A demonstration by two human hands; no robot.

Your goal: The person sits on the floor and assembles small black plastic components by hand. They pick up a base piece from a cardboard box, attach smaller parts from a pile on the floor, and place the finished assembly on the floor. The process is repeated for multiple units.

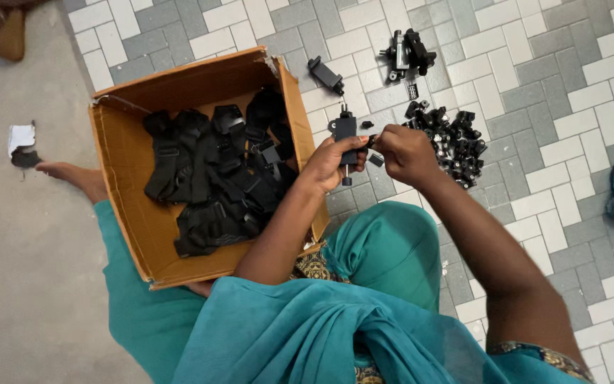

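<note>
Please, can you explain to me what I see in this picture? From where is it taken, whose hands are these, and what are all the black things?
The one picture comes from a camera worn on a person's head, looking down at their own hands as they sit on a tiled floor. The left hand holds a small black clamp-like part; the right hand pinches a tiny black piece against it. Beside the left arm stands an open cardboard box full of black straps. Near the right hand lies a pile of small black parts, with a few bigger black pieces beyond.
</note>
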